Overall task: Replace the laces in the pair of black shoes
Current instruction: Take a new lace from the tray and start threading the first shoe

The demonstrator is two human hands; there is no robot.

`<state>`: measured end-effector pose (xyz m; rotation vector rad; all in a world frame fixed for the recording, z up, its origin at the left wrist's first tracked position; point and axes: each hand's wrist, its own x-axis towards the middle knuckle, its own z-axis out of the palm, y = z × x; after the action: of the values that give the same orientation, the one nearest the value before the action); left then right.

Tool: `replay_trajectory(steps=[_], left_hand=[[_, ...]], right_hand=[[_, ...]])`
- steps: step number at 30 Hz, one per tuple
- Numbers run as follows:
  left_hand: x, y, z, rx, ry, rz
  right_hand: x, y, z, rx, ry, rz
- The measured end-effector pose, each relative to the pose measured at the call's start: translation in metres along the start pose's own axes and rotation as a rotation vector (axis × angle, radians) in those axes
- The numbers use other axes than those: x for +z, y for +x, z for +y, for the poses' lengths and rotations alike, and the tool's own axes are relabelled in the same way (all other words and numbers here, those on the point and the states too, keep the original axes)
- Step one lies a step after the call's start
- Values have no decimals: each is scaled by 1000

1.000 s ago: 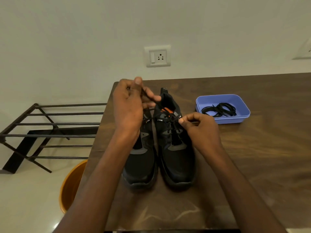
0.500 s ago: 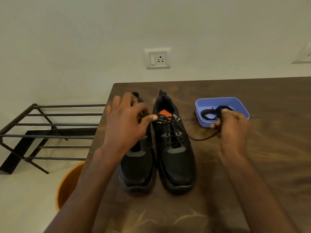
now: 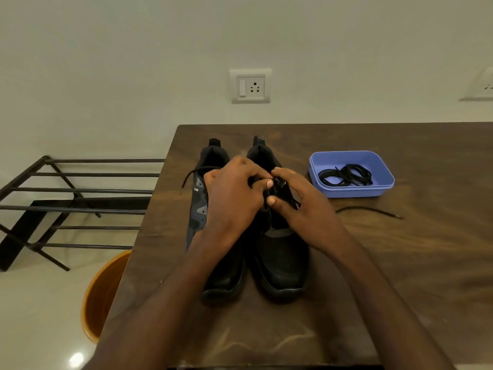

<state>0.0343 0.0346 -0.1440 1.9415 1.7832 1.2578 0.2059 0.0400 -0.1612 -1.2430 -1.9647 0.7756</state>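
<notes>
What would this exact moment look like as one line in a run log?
step: unlacing right shoe | left hand: pinching lace | right hand: pinching lace | loose end: on table | spare laces: in blue tray

Bare table (image 3: 400, 263) right of shoes (image 3: 282, 263); blue tray (image 3: 384, 189) and loose lace (image 3: 368, 209) block far-right.

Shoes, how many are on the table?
2. The left shoe and the right shoe stand side by side on the table, toes toward the camera, partly hidden behind both hands.
</notes>
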Motion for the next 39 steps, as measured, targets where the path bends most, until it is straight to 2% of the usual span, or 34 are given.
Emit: replay_trajectory(steps=[4,9,11,14,20,22,23,27,29,33,36,39], left_hand=[[-1,3,1,-134,-235,33],[-6,2,6,-219,-497,19],[-11,2,10,-199,-601,-20],[-21,3,19,-92,-619,-49],[-56,8,36,51,-848,115],[-66,7,32,62,-787,155],[-68,6,28,71,-682,155],[-61,2,-5,185,108,-19],[-52,-2,-10,182,246,-69],[-32,-4,-4,203,222,-134],[-23,-4,6,244,-31,-159],[-18,-4,12,209,-330,-143]], right_hand=[[-4,1,2,-29,21,-70],[-2,2,1,17,-19,20],[-1,1,0,23,-18,45],[-1,1,-1,37,-2,51],[-3,-1,0,32,20,67],[-2,0,0,47,25,109],[-1,0,-1,65,44,134],[0,2,-3,74,87,253],[0,4,-4,67,166,300],[1,4,-6,37,314,344],[-1,1,-19,-14,398,336],[-11,-4,-37,-152,545,404]])
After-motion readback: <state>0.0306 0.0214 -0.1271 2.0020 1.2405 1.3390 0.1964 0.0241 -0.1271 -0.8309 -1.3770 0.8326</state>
